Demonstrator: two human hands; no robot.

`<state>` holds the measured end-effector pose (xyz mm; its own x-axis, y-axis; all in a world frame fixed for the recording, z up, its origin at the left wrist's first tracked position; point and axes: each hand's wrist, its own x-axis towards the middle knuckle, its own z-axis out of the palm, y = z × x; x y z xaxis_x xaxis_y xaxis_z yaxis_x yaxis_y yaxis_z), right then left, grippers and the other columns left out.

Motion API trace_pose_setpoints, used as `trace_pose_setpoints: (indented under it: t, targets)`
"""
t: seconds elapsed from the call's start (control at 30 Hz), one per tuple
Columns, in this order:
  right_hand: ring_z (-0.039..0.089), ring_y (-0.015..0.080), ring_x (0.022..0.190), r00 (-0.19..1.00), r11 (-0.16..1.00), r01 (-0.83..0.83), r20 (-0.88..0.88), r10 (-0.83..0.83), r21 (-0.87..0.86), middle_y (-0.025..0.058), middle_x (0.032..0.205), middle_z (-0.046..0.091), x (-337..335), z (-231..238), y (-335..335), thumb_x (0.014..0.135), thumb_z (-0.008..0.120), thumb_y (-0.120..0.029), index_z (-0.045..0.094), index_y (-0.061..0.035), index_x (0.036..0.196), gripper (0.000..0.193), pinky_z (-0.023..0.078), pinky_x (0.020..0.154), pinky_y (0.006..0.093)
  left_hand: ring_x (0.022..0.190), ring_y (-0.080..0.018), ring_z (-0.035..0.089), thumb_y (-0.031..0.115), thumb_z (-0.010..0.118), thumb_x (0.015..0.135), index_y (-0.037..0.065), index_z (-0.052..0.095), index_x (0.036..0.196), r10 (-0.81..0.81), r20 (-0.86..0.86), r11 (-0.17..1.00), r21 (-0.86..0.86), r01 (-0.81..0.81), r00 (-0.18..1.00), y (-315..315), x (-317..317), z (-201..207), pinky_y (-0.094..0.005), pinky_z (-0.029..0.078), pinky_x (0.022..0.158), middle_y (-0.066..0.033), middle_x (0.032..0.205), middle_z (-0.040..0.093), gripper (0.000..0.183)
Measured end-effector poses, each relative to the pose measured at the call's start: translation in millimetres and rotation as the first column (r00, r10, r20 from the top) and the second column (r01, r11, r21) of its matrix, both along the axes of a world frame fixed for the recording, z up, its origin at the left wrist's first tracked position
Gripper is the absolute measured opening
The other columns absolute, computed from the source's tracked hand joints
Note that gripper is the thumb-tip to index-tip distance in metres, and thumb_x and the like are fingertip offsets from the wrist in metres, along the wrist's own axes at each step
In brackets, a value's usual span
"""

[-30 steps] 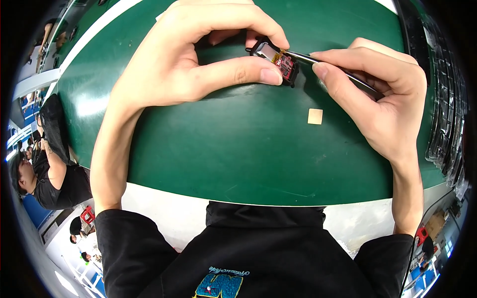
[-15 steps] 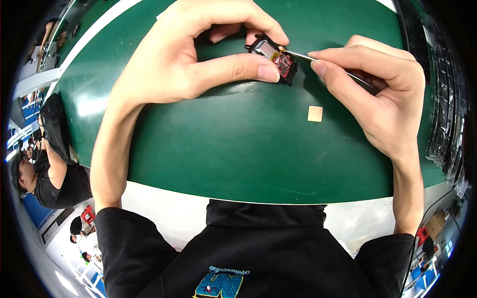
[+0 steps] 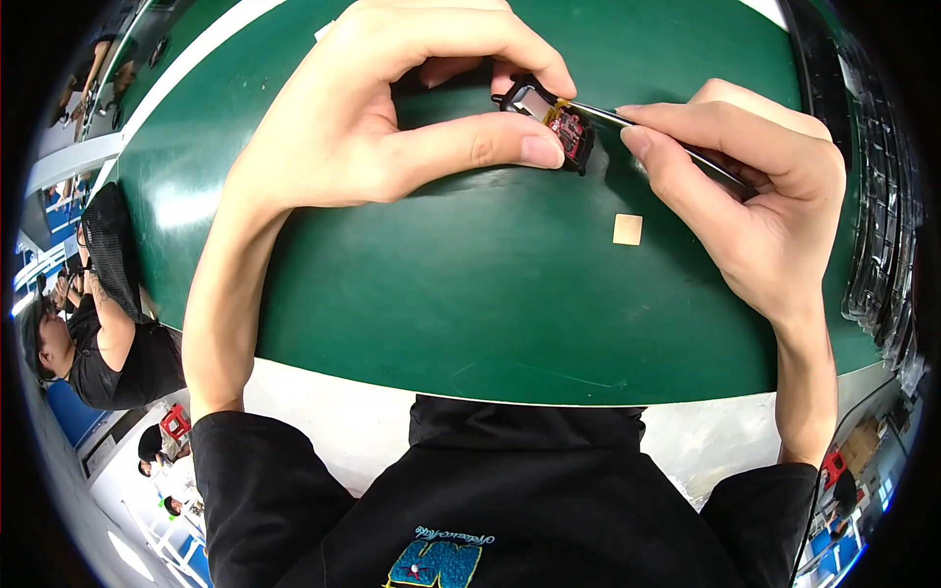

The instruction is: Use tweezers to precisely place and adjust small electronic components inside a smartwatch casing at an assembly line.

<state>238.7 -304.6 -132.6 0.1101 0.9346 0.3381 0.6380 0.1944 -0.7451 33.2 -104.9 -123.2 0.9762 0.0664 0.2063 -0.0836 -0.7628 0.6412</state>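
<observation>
Black device housing [image 3: 587, 151] pinched in left fingers [image 3: 485, 143], right fingers [image 3: 671, 167] gripping slim metal tool [image 3: 606, 117] at its edge, all above green counter [image 3: 470, 294]. Tip slip could scratch the red board [image 3: 569, 127]; loose left pinch could drop the housing.

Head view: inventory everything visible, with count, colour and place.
Table: 1, green, across the middle
Open electronic device: 1, black, red and silver, upper centre
Slim metal tool: 1, silver and dark, tip at device
Square piece: 1, pale tan, table's right side
Plastic trays: several, clear, right edge
Co-workers: several, nearest in black, left edge
Stool: 1, red, lower left
Cardboard box: 1, brown, lower right
Shirt: 1, black, lower centre
Left hand: 1, bare, holding device
Right hand: 1, bare, holding tool
</observation>
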Motion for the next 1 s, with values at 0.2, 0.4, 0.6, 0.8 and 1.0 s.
trace_pose_setpoints:
  t: [0.2,0.4,0.6,0.8,1.0]
  targets:
    - [0.053,0.0052,0.06,1.0,1.0,-0.003,0.014,0.004,-0.012,0.0026,0.071,0.067,0,1,1,0.091,0.082,0.008,0.087,0.0036,0.106,0.016,0.033,0.054,0.0245,0.08,-0.0155,0.058,0.019,0.094,0.079,0.005,0.083,0.119,0.031,-0.025,1.0,0.002,-0.031,0.999,0,-3,1,-0.0315,0.041,0.077,-0.0057,0.101,0.078,0.044]
    - [0.049,0.0046,0.06,1.0,1.0,0.002,-0.005,-0.002,-0.031,0.001,0.07,0.065,-2,2,1,0.092,0.082,0.007,0.087,0.0035,0.106,0.015,0.03,0.054,0.0253,0.079,-0.015,0.055,0.022,0.094,0.078,0.005,0.083,0.12,0.043,-0.034,0.999,0.006,-0.043,0.998,1,-4,3,-0.0313,0.041,0.077,-0.0054,0.101,0.078,0.047]
    - [0.048,0.0038,0.06,1.0,0.999,0.005,0.003,-0.005,-0.033,0.0006,0.07,0.064,0,1,1,0.092,0.082,0.007,0.087,0.0032,0.106,0.015,0.03,0.054,0.0252,0.079,-0.0148,0.055,0.021,0.095,0.078,0.004,0.082,0.122,0.025,-0.032,1.0,0.014,-0.025,0.999,3,-2,0,-0.0309,0.041,0.076,-0.0054,0.104,0.078,0.049]
    - [0.048,0.0043,0.058,1.0,0.999,-0.001,-0.031,0.0,-0.051,0.0011,0.069,0.065,0,2,1,0.091,0.082,0.007,0.087,0.0036,0.106,0.015,0.029,0.053,0.0255,0.089,-0.0133,0.059,0.02,0.099,0.075,0.002,0.081,0.127,0.069,0.037,0.995,-0.07,-0.066,0.997,0,-7,-8,-0.0281,0.042,0.076,-0.0066,0.116,0.078,0.058]
    - [0.049,0.0051,0.059,1.0,0.997,0.003,0.017,-0.002,-0.076,0.0014,0.07,0.065,-1,4,0,0.09,0.081,0.008,0.087,0.0035,0.107,0.018,0.031,0.053,0.0256,0.09,-0.0164,0.065,0.021,0.1,0.076,0.0,0.081,0.121,0.043,-0.023,0.999,-0.032,-0.043,0.999,-2,-4,0,-0.0299,0.045,0.079,-0.0069,0.108,0.08,0.053]
